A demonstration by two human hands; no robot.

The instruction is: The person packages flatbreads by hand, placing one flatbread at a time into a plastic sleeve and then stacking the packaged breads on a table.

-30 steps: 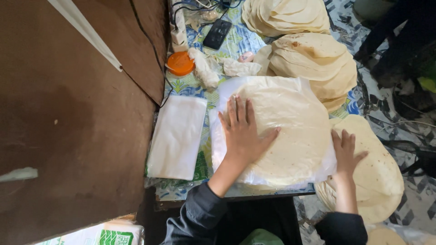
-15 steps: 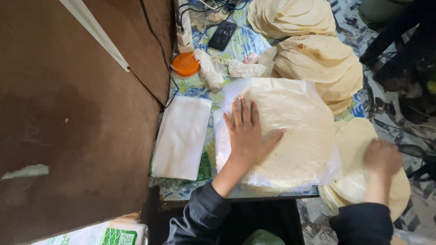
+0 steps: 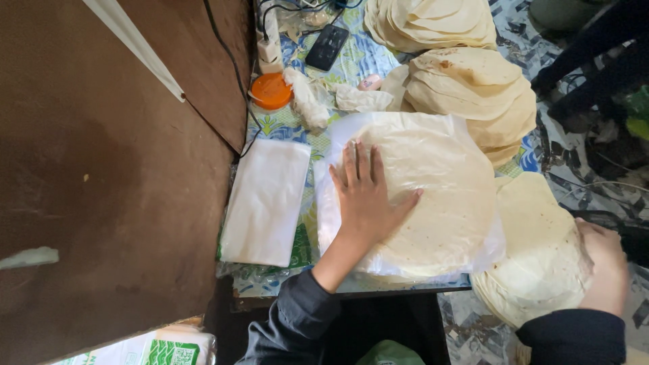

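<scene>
My left hand lies flat with spread fingers on a stack of round flatbreads in a clear plastic bag at the middle of the table. My right hand is off the table's right side, its fingers curled over the far edge of a lower pile of flatbreads. Whether that hand grips a sheet or only rests on it is unclear.
A stack of white plastic bags lies left of the bagged bread. Two more flatbread piles sit at the back, with an orange lid, crumpled plastic, a black phone and a brown wall on the left.
My right hand has moved from the bagged stack's right edge out to the far side of the lower pile. My left hand has stayed flat on the bagged bread.
</scene>
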